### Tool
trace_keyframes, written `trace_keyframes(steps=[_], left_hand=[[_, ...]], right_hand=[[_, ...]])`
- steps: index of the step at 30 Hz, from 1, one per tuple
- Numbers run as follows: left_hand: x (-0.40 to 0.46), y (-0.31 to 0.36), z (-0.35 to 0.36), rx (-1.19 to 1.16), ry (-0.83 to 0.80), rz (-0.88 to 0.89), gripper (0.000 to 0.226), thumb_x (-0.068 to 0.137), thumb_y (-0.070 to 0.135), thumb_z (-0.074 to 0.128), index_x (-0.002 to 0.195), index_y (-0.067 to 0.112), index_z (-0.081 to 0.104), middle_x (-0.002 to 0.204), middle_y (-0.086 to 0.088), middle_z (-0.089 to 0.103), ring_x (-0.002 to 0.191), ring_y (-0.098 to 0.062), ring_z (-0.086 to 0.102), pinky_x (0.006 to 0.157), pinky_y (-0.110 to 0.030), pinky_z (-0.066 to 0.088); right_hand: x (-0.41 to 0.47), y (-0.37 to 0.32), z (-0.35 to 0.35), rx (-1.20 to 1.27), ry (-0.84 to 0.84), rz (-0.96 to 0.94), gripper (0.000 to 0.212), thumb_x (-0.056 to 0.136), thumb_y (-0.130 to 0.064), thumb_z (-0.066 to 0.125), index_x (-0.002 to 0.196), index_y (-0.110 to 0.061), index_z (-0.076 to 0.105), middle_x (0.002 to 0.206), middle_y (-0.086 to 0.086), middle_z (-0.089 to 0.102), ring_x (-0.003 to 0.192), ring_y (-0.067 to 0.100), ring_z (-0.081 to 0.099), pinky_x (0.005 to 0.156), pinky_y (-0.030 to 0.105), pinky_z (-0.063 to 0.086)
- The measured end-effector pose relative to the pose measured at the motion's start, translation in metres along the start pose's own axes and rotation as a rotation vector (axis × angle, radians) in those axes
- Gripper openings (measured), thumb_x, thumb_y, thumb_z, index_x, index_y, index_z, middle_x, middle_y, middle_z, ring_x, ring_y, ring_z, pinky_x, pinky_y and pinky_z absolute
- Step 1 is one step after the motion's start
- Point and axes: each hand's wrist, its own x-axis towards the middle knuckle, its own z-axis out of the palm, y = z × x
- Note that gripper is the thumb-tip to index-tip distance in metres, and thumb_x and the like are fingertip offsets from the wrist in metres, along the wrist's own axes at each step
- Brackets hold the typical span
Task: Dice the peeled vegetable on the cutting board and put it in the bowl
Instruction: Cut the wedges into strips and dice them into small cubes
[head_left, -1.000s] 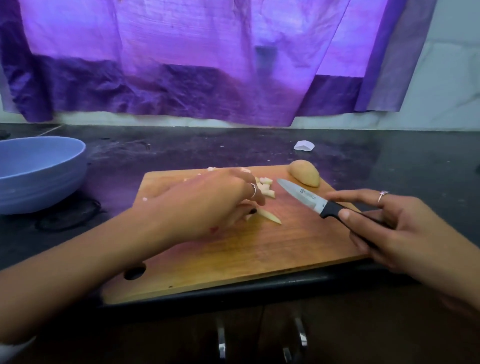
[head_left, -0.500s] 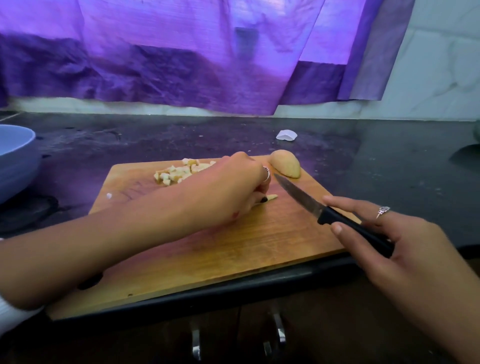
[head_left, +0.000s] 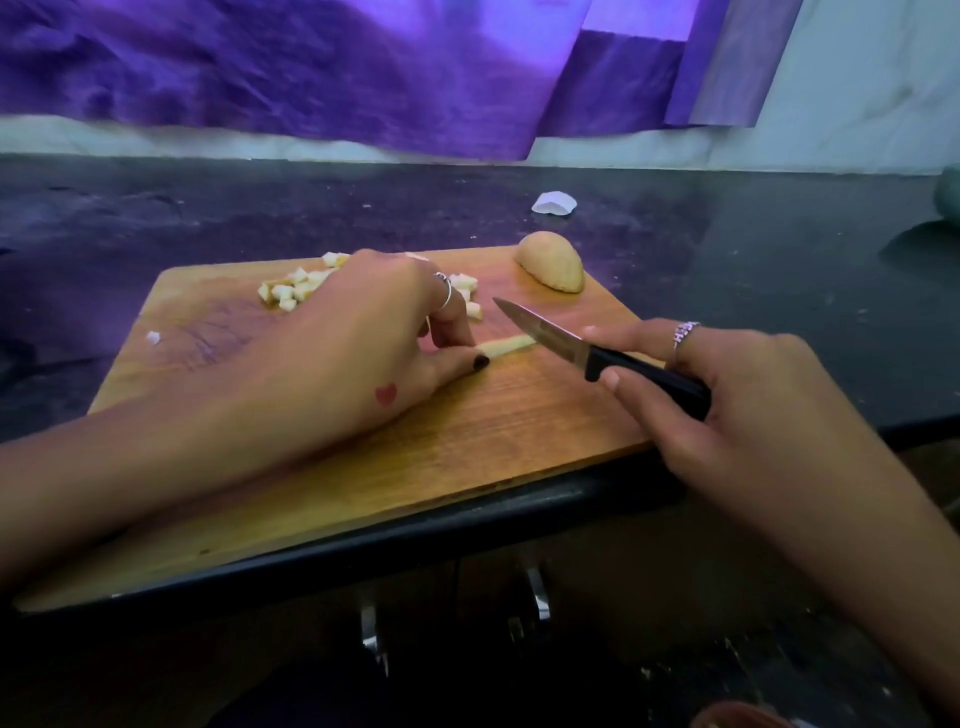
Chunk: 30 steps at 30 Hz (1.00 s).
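Diced pile (head_left: 296, 288): small pale cubes at the upper left of the cutting board (head_left: 467, 431), more just behind the left knuckles; light, loose, likely to scatter, so best scooped together.
Left hand (head_left: 353, 343): centre-left of the frame, palm down, fingertips pressing one end of the vegetable strip (head_left: 511, 344) onto the board.
Vegetable strip: thin pale stick at mid-frame, lying flat between the two hands; probably firm but wet and slippery, so pin it close to the cut with fingertips tucked back.
Knife (head_left: 582, 351): blade tip angled up-left, its edge at the strip's free end.
Unsliced half (head_left: 551, 261): domed peeled piece, flat side down, at the board's upper right corner; stable as it sits, dense and stiff, best held over the dome.
Right hand (head_left: 727, 395): right of centre, wrapped around the black knife handle.
Surface (head_left: 753, 249): dark, carrying the board; a white scrap (head_left: 554, 202) lies behind.
Bowl: not in view.
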Motion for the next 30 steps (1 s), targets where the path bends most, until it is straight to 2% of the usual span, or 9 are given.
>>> trace_keyframes(steps=[5,11,14,17,18,20,25,27,30], left_hand=[[0.0,0.003,0.002,0.021,0.002,0.006,0.014,0.08,0.036,0.068,0.072,0.026,0.072,0.079,0.014,0.06,0.075,-0.005,0.053,0.063,-0.021,0.04],[-0.001,0.006,0.001,0.054,0.014,0.003,0.016,0.081,0.033,0.066,0.068,0.024,0.07,0.072,0.015,0.054,0.072,0.0,0.051,0.059,-0.011,0.035],[-0.001,0.008,0.001,0.048,0.002,0.003,0.015,0.081,0.032,0.066,0.069,0.024,0.07,0.075,0.014,0.056,0.074,-0.001,0.051,0.059,-0.009,0.034],[-0.002,0.008,0.001,0.008,0.007,0.001,0.015,0.082,0.033,0.067,0.07,0.024,0.071,0.077,0.014,0.057,0.075,0.0,0.052,0.059,-0.008,0.036],[-0.002,0.008,0.001,-0.009,0.002,-0.001,0.015,0.082,0.033,0.067,0.07,0.024,0.072,0.077,0.015,0.057,0.076,-0.001,0.053,0.059,-0.008,0.037],[-0.003,0.009,0.001,-0.023,-0.008,-0.004,0.015,0.082,0.032,0.067,0.07,0.024,0.073,0.076,0.015,0.058,0.076,-0.001,0.053,0.061,-0.009,0.039],[-0.003,0.01,0.002,-0.048,-0.002,-0.003,0.017,0.08,0.033,0.066,0.067,0.024,0.071,0.073,0.015,0.057,0.075,-0.002,0.054,0.063,-0.012,0.042],[-0.003,0.012,0.003,-0.065,-0.004,0.0,0.018,0.08,0.033,0.067,0.063,0.025,0.068,0.07,0.016,0.054,0.073,-0.001,0.052,0.059,-0.01,0.041],[-0.003,0.014,0.003,-0.062,-0.007,-0.003,0.019,0.079,0.032,0.067,0.061,0.028,0.065,0.066,0.017,0.052,0.069,0.0,0.052,0.058,-0.005,0.037]], right_hand=[[0.014,0.0,0.008,-0.052,-0.051,0.002,0.033,0.087,-0.042,0.052,0.12,-0.045,0.057,0.09,0.0,0.065,0.08,0.021,0.058,0.071,0.035,0.05],[0.011,0.003,0.002,-0.122,-0.122,-0.029,0.04,0.081,-0.05,0.041,0.116,-0.041,0.056,0.083,0.003,0.061,0.075,0.025,0.059,0.068,0.04,0.051],[-0.001,0.01,-0.004,-0.148,-0.065,-0.033,0.042,0.078,-0.051,0.04,0.114,-0.042,0.06,0.074,0.003,0.062,0.064,0.026,0.058,0.061,0.041,0.051],[-0.008,0.016,-0.003,-0.118,0.053,-0.056,0.029,0.088,-0.046,0.049,0.112,-0.04,0.064,0.062,0.0,0.062,0.048,0.015,0.052,0.05,0.031,0.048],[-0.008,0.016,-0.001,-0.09,0.084,-0.074,0.026,0.089,-0.043,0.051,0.111,-0.04,0.065,0.058,-0.004,0.06,0.049,0.014,0.052,0.047,0.021,0.043],[-0.008,0.011,0.0,-0.044,0.094,-0.084,0.029,0.084,-0.041,0.053,0.11,-0.041,0.066,0.054,-0.006,0.058,0.054,0.006,0.051,0.049,0.017,0.042],[-0.003,0.0,0.001,-0.071,-0.004,-0.026,0.034,0.084,-0.048,0.045,0.113,-0.044,0.063,0.063,-0.002,0.061,0.048,0.012,0.049,0.049,0.033,0.046],[0.003,-0.005,0.004,-0.103,-0.046,-0.022,0.037,0.083,-0.048,0.045,0.117,-0.044,0.059,0.069,-0.002,0.058,0.056,0.02,0.051,0.055,0.034,0.047],[0.01,-0.005,0.008,-0.161,-0.109,-0.051,0.036,0.088,-0.047,0.042,0.123,-0.044,0.051,0.069,-0.007,0.049,0.062,0.019,0.048,0.058,0.031,0.044]])
